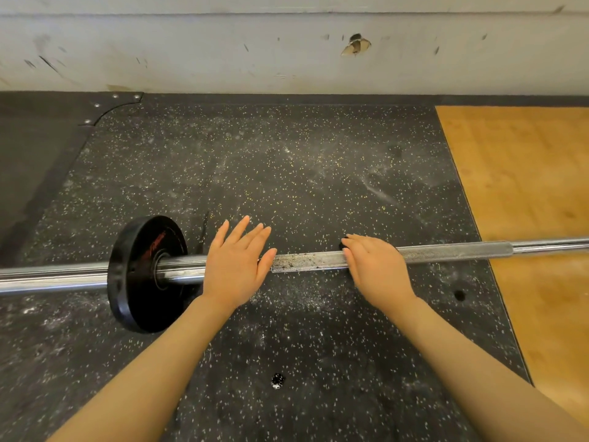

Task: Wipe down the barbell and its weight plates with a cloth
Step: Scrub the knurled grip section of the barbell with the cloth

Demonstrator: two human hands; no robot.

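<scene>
A steel barbell [306,261] lies across the speckled rubber floor from left to right. One black weight plate [140,272] sits on its left sleeve. My left hand [237,266] lies flat over the bar just right of the plate, fingers straight and spread, pointing away from me. My right hand [376,269] is draped over the knurled part of the bar further right. A small piece of dark cloth [344,243] shows at its fingertips, held against the bar; most of the cloth is hidden under the hand. The knurling between my hands carries dark specks.
A scuffed white wall [287,52] runs along the far side. A wooden platform panel [526,186] lies at the right, under the bar's right part. White chalk dust marks the rubber mat [287,170]. A small dark clump [278,380] lies on the mat near me.
</scene>
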